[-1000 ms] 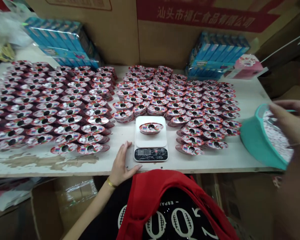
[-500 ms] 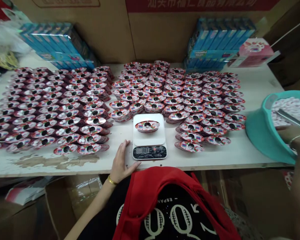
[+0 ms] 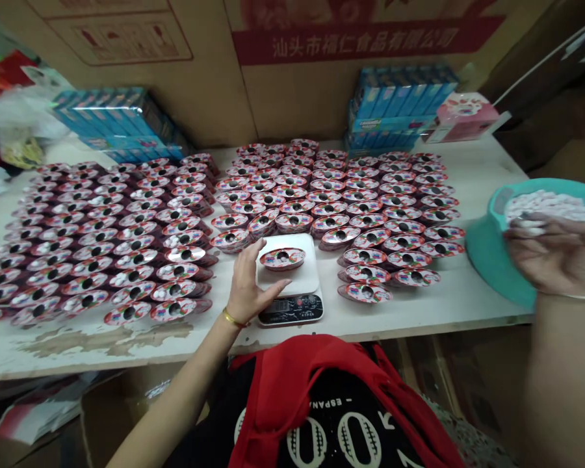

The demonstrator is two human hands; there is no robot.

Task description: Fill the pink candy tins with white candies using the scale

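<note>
On the tabletop [image 3: 487, 172], rows of oval candy trays [image 3: 292, 201] lie left of the right hand [image 3: 556, 250], whose curled grip over a teal basin [image 3: 482, 250] of white candies [image 3: 548, 205] may or may not pinch any, while the left hand's [image 3: 248, 286] spread grip sits just beside 1 tray [image 3: 283, 259] on a digital scale [image 3: 290, 309].

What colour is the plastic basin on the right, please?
The basin is teal, best seen in the head view.

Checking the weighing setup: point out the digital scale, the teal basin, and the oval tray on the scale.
White digital scale [image 3: 290, 309], head view, on its black display panel.
Teal plastic basin [image 3: 487, 253], head view, on its outer wall.
Red-and-white oval tray [image 3: 295, 259], head view, on its rim.
</note>
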